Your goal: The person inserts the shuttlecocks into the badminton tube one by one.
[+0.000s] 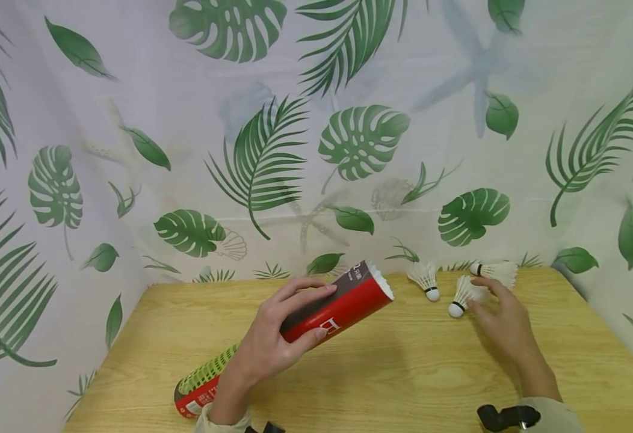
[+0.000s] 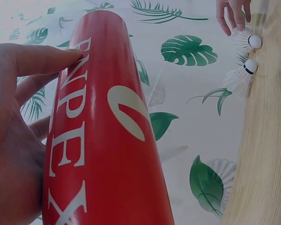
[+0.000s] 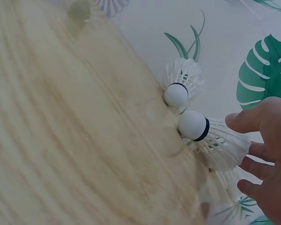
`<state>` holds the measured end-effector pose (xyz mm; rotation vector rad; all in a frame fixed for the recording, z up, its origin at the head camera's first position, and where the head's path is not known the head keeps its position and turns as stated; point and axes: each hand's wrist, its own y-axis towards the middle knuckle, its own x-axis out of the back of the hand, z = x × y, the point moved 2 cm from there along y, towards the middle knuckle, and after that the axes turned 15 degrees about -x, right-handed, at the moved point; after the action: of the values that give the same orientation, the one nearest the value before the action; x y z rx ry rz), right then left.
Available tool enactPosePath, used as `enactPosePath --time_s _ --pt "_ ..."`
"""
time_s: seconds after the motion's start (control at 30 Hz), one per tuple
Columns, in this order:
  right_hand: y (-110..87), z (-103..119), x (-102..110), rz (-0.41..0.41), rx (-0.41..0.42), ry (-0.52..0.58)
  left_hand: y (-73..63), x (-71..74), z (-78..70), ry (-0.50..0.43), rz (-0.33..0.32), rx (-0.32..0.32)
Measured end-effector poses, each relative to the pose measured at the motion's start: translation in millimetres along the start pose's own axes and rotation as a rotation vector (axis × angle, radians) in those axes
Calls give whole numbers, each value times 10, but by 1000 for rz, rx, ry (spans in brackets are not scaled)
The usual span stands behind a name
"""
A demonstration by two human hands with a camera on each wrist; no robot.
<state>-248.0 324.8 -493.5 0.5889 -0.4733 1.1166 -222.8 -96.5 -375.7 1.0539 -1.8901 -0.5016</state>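
My left hand [image 1: 273, 334] grips a red and dark grey shuttlecock tube [image 1: 349, 307] with a green patterned part, thumb on one side and fingers over the other. The tube slants, its upper end pointing right, where a white jagged edge shows. White lettering covers its red side in the left wrist view. At the right, my right hand [image 1: 503, 316] reaches over a white shuttlecock [image 3: 220, 145], thumb and fingers spread around its feather skirt. A second shuttlecock [image 1: 423, 279] is to its left, and a third [image 1: 495, 272] lies just behind, near my index finger.
The wooden table [image 1: 419, 373] ends at a white curtain [image 1: 273, 78] printed with green leaves, close behind the shuttlecocks. Black straps with camera mounts [image 1: 508, 416] sit at my wrists over light sleeves.
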Motion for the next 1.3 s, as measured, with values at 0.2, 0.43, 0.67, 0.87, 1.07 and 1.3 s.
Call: enactPosePath --time_s 0.2,0.43,0.67,0.87,1.07,1.3 --pt "-19 -20 -32 -27 2 -9 -4 0 1 6 2 -1" --pt "-24 -54 -26 -44 -58 10 -5 3 3 4 -1 8" --pt "-28 -54 -3 -58 -102 -9 -4 10 5 1 -7 20" --pt "-42 -32 12 -53 -117 -3 -7 23 -10 -5 -13 46" --pt "-55 71 88 -91 -59 8 -13 33 -11 -5 -16 45" --pt "-79 290 184 -159 47 42 -27 48 6 5 -19 52"
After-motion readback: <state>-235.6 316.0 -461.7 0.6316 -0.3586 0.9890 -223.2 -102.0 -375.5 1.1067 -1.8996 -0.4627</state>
